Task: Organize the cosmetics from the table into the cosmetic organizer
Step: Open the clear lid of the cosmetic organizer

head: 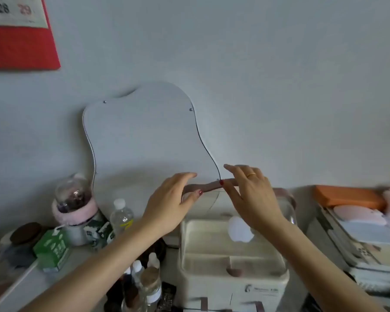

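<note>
The white cosmetic organizer point(232, 280) stands low in the middle, its top compartments exposed. Its clear lid point(287, 210) is raised, with a brown handle point(209, 187) along the upper edge. My left hand point(170, 204) holds the handle's left end, thumb below and fingers above. My right hand point(251, 192) pinches the right end, thumb on the front. A white round pad point(239, 229) lies in the back compartment. Several small cosmetic bottles point(144, 282) stand on the table just left of the organizer.
A wavy mirror point(144, 136) leans on the wall behind. At left stand a water bottle point(122, 216), a green carton point(53, 248) and a glass dome on a pink fuzzy base point(73, 203). A stack of books with an orange case point(347, 195) sits at right.
</note>
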